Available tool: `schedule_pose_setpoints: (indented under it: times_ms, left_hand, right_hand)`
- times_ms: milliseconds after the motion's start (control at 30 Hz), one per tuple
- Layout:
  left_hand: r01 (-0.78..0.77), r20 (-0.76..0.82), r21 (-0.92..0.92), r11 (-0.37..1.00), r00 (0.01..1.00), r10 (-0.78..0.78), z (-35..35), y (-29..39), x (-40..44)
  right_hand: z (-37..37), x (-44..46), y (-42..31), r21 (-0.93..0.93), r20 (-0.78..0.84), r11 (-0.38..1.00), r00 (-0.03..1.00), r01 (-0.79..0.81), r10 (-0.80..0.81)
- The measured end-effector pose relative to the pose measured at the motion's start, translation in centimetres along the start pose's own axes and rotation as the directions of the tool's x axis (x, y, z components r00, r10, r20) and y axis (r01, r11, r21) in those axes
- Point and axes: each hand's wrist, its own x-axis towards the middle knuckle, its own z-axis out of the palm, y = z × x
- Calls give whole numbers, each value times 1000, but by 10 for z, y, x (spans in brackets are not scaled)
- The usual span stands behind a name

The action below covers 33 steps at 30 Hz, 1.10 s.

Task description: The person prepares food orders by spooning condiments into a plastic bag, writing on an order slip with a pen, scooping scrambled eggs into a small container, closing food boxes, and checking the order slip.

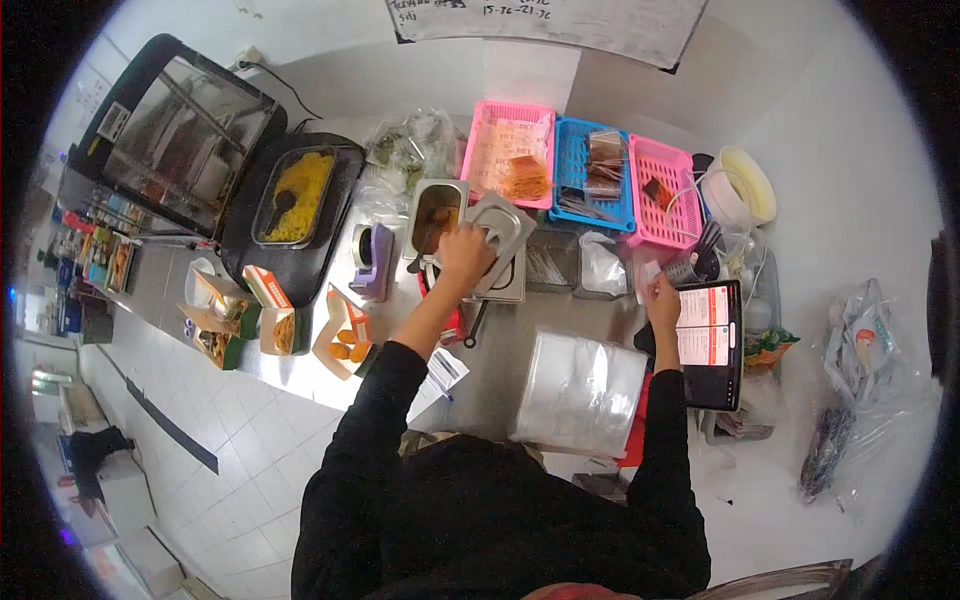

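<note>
"Black-clothed torso [470, 520] nearest the cam, w/ both arms reaching out over the counter [490, 350]. Hands?"

"L hand [465, 257]: bent over, btwn the open rectangular steel container [436, 215] and the silver metal lid [513, 228]. Fingertips hidden, so can't tell if it's gripping."

"And R?"

"R hand [661, 303]: fingers closed on a small pale see-through piece [648, 272], just beside the black-framed tablet [708, 345], screen lit red & white."

"Where's the lid exactly?"

"R of the container, tilted, over the neighbouring steel pan's area. Brownish food [432, 232] in the open one."

"Close by?"

"Stack of clear plastic bags [580, 392] btwn the arms, near edge of the counter. Purple tape dispenser [373, 262] L of the container."

"Farther L?"

"Three open orange-and-green cartons w/ food: one [222, 335], next [280, 315], last [345, 345]. Behind them, clear tray of yellow food [298, 200] w/ a dark spoon [284, 203], on a black surface."

"Back row?"

"Pink basket [508, 150], blue basket [592, 170], 2nd pink basket [664, 190], L to R. Whiteboard [560, 25] on the wall above."
</note>
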Motion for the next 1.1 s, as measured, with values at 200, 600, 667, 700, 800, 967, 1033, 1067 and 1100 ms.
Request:
schedule_pose_setpoints:
  times_ms: [200,600,667,700,800,967,1033,1067,1100]
  left_hand:
    - [227,159,75,971,958,-237,-49,-21,29]
    - [54,266,-59,997,963,-37,3,12,-13]
    - [90,188,-100,991,980,-70,7,21,-13]
    - [102,201,-132,986,977,-74,8,21,-12]
    - [101,164,-103,989,983,-84,-31,31,-7]
    - [165,207,88,982,962,-180,-55,-29,33]
    - [150,250,48,987,955,-158,-32,-70,41]
    - [144,271,27,989,951,-146,-23,-79,43]
    - [135,70,65,989,988,-140,-31,-71,33]
  right_hand:
    - [-10,-11,-14,-55,-184,996,980,63,-72]
    - [-45,-15,-102,691,-313,717,932,92,183]
    - [-42,-28,-129,731,-253,675,959,102,130]
    - [-42,-37,-139,785,-171,617,975,50,139]
    - [-50,-53,-180,893,-44,449,987,-31,157]
    - [-62,-69,-212,861,188,490,980,-134,-63]
    - [-66,-69,-234,828,283,533,951,-177,-124]
    - [-66,-68,-241,821,268,554,950,-136,-164]
    - [-66,-66,-248,814,252,574,946,-94,-204]
